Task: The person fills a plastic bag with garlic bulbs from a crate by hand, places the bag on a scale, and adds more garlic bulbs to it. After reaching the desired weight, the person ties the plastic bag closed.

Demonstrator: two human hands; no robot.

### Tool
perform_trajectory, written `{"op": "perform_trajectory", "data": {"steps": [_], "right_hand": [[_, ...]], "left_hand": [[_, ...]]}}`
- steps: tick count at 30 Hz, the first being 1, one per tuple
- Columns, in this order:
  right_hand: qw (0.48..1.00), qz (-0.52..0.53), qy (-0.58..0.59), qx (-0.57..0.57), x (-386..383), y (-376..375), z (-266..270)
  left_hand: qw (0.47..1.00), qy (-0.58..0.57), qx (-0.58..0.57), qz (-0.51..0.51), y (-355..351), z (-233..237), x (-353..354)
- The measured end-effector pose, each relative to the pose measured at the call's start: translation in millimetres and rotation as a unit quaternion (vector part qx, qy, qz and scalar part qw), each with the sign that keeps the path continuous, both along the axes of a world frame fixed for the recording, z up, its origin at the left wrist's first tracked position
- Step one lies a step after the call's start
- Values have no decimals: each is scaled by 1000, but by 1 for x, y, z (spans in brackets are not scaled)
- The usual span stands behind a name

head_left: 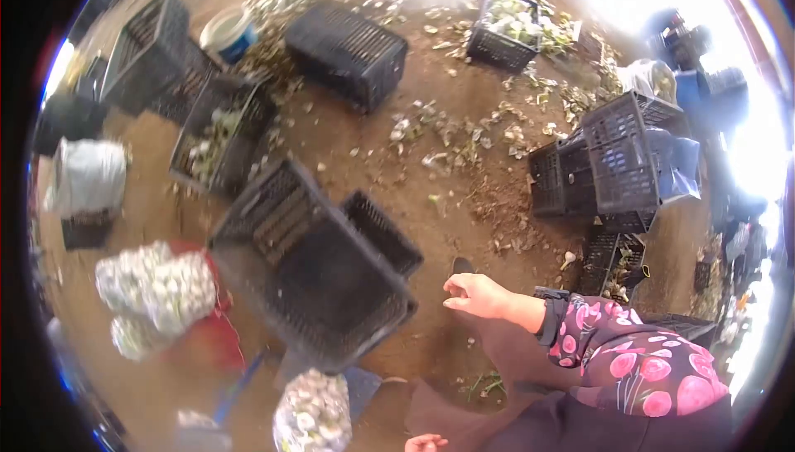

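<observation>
Hanging over the bare earth floor (pixel 331 133), the right hand (pixel 476 294) is open and empty, with the fingers loosely spread and slightly bent and the palm turned down. A sleeve (pixel 629 352) patterned with pink shapes covers the arm behind it. Just to the left of this hand sits the big black crate (pixel 331 286), near but not touching it. The crate is tilted so that its open mouth faces up toward the camera, and nothing shows inside. A smaller black crate (pixel 383 232) leans against its far side.

The left hand (pixel 426 443) only peeks in at the bottom edge. A few fingertips show, and I cannot tell whether it is open or holding anything. Close to its left stands a net bag (pixel 313 415) packed with pale bulbs that look like garlic.

Farther left of both hands, beyond the big crate, two more bulging net bags (pixel 157 286) lie on something red (pixel 211 332). A long crate (pixel 219 141) farther away on that side holds loose husks, with a white bucket (pixel 228 33) and a white sack (pixel 87 174) beyond it.

Straight ahead of the right hand, well apart, an upturned crate (pixel 348 50) rests on the floor. Another crate (pixel 501 25), filled with pale bulbs, stands past it amid scattered peelings. To the right of the right hand there is a stack of black crates (pixel 617 162); one of them is tipped on its side.
</observation>
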State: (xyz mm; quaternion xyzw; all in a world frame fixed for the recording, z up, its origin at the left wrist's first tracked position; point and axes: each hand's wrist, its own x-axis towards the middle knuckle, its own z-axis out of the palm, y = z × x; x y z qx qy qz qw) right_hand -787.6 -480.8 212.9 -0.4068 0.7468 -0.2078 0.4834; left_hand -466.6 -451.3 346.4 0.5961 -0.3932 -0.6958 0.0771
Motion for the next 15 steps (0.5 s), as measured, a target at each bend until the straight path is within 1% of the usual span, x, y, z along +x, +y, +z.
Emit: {"op": "perform_trajectory", "data": {"steps": [1, 2, 4, 5, 6, 8, 9, 10, 12, 13, 15], "right_hand": [[998, -38, -40, 32, -27, -6, 0], [998, -51, -38, 24, -56, -11, 1], [995, -98, -8, -15, -105, -23, 11], [990, -139, -9, -14, -131, -23, 6], [989, -147, -9, -18, -152, -20, 7], [977, -209, 45, -3, -186, -16, 11], [975, -217, 36, 21, -205, -14, 16], [973, -225, 40, 20, -216, -14, 15], [955, -294, 44, 6, -245, -16, 3], [945, -324, 38, 1, -262, -22, -6], [938, -346, 28, -6, -299, -40, -26]], "left_hand": [[1000, 13, 2, -10, -9, -1, -25], [999, 26, 6, -19, -18, -2, -50], [998, 53, 22, -38, -43, 4, -92], [997, 63, 32, -44, -53, 6, -113], [995, 73, 40, -47, -62, 8, -131], [993, 94, 57, -53, -85, 13, -163], [992, 92, 47, -70, -102, 15, -181], [993, 57, 5, -104, -120, 21, -202], [992, 46, 37, -108, -153, 12, -245], [992, 64, 46, -95, -167, 7, -270], [992, 73, 61, -85, -191, 3, -331]]}}
